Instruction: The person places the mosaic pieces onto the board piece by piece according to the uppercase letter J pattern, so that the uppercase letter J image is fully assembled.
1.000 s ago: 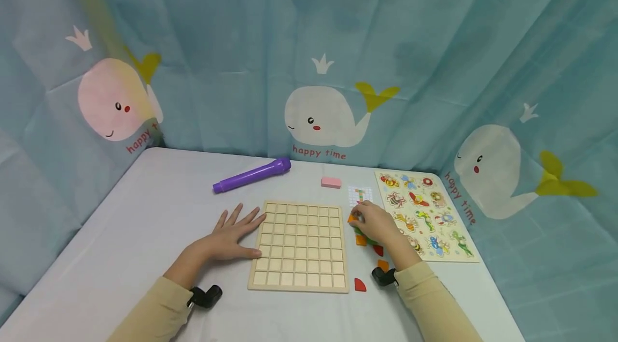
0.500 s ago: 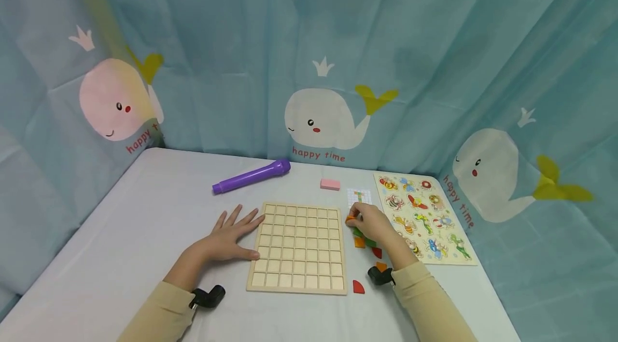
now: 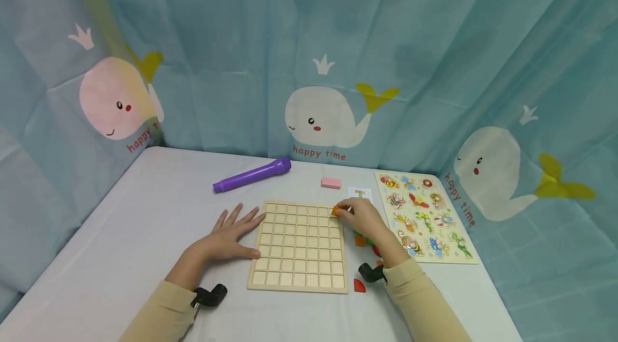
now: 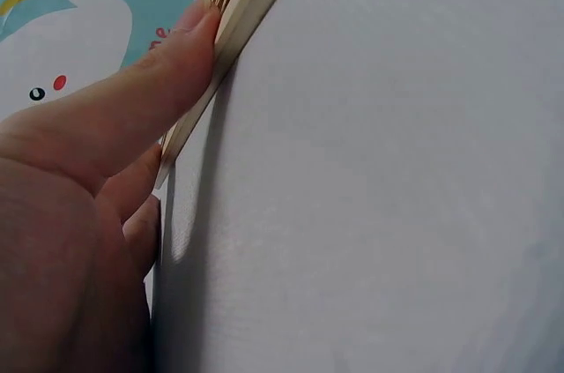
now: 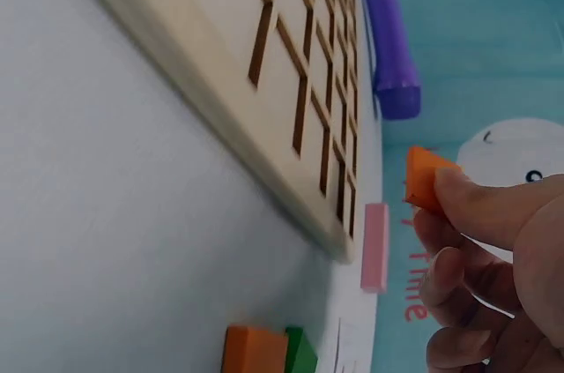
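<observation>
Now an orange piece is pinched between the thumb and curled forefinger of the right hand, held over the far right corner of the wooden grid board. At the board's left edge, contact is made by the left hand, its fingers spread wide and straight, nothing gripped. Just off the right edge, another orange piece and a red piece are seen. Toward the tabletop's far edge, a purple microphone and a pink block are spotted.
</observation>
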Available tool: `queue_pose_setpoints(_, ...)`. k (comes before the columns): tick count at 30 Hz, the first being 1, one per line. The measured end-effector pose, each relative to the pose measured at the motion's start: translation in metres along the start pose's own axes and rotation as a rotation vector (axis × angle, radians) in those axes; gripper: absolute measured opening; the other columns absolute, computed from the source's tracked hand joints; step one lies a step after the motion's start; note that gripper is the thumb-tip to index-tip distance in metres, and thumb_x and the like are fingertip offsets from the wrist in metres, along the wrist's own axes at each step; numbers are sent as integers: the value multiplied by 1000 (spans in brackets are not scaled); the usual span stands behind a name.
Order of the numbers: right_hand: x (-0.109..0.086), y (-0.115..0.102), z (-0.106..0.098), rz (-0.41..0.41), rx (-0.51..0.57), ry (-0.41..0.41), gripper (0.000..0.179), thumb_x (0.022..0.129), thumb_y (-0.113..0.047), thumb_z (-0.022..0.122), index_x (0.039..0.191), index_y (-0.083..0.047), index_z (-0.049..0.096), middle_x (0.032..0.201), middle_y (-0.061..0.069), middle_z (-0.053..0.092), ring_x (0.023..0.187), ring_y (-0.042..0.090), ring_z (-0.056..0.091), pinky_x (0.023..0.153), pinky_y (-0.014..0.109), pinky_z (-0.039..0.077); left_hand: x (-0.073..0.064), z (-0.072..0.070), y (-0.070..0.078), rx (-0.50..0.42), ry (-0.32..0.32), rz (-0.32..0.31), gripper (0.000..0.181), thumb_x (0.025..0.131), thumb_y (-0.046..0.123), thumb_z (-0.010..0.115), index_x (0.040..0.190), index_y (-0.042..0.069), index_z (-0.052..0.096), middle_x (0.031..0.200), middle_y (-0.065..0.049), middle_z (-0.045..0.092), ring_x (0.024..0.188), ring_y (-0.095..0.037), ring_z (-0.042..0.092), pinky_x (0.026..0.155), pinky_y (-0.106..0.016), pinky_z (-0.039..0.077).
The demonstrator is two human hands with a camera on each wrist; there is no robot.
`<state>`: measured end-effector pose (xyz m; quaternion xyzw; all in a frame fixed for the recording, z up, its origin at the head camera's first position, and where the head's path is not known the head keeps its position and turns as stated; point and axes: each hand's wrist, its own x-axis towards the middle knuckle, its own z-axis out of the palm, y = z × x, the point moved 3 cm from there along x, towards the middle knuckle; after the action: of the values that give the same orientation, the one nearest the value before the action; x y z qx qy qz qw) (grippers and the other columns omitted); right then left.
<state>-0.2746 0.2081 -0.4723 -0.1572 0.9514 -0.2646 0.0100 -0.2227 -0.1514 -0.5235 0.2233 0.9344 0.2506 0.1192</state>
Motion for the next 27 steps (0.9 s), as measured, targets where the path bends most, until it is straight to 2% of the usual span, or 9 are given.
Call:
queue_pose_setpoints(3, 3, -5, 3, -17, 31, 8, 16, 95, -28, 71, 107, -18, 77, 95, -3, 73, 70, 8, 56, 60, 27, 50, -1, -1, 0, -4, -2, 1, 103, 79, 69, 71, 161, 27, 26, 170, -7, 14, 155, -45, -9, 120, -67, -13)
queue_pose_setpoints(10, 10, -14, 10, 9, 124, 21, 12, 91, -30, 76, 95, -18, 73, 85, -7, 69, 73, 9, 60, 67, 29, 53, -1, 0, 0, -17, 2, 5, 103, 79, 68, 72, 161, 27, 27, 170, -7, 14, 154, -45, -10, 119, -67, -14)
queue_pose_setpoints(27, 26, -44, 22, -73, 201, -4, 13, 94, -28, 73, 100, -17, 76, 93, -5, 74, 73, 8, 62, 64, 26, 55, 2, 1, -1, -29, -5, -11, 103, 78, 68, 73, 161, 28, 27, 171, -5, 14, 155, -43, -11, 120, -65, -14)
